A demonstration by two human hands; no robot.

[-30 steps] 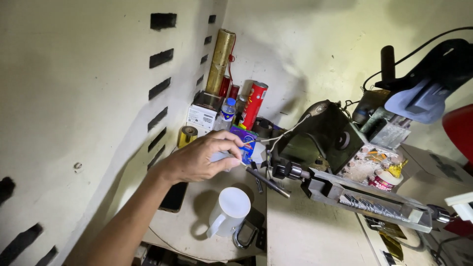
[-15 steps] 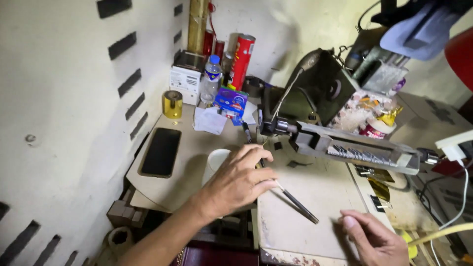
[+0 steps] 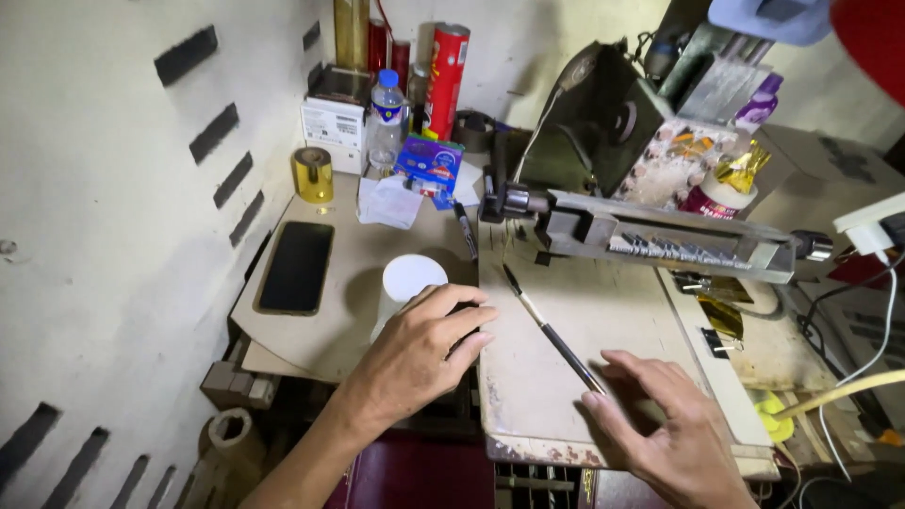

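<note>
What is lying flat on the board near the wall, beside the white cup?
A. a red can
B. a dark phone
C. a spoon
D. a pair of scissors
B: a dark phone lies flat with its screen up on the board, left of the white cup that the left hand is touching.

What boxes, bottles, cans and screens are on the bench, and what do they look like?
Black flat phone: left board, screen dark.
White square box: back left.
Clear plastic bottle, blue cap: beside the box.
Blue crumpled packet: right of the bottle.
Tall red can: against the back wall.
</note>
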